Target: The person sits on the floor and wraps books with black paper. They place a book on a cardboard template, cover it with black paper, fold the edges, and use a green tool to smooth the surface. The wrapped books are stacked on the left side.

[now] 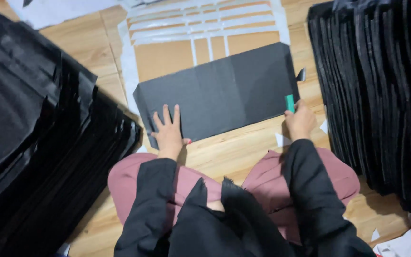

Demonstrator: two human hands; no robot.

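A person sits cross-legged on a wooden floor (pixel 243 152), seen from above, in black sleeves and dusty-pink trousers. The left hand (pixel 169 132) lies flat and open, fingers spread, pressing down on the near left corner of a dark grey sheet of card (pixel 224 93) that lies on the floor just in front of the knees. The sheet is roughly rectangular, set at a slight slant with its right end farther from the person, and faint fold lines run across it. The right hand (pixel 299 121) is closed around a small green tool (pixel 289 103), whose upper end sticks up out of the fist right at the sheet's near right edge; whether it is a cutter or a marker cannot be told. Just beyond the sheet's right edge lies a small dark tab-shaped piece (pixel 301 74). Beyond the sheet, partly covered by it, lies a brown cardboard template (pixel 167 57) with white strips marking out bars and boxes. To the person's left a large, sprawling stack of black sheets (pixel 34 133) covers the floor, its edges fanned out towards the left knee. To the right stands another dense stack of black sheets (pixel 376 95), layered edge-on. A few small white paper scraps (pixel 281 139) lie on the floor near the right wrist, and more white paper (pixel 405 245) shows at the near right corner.
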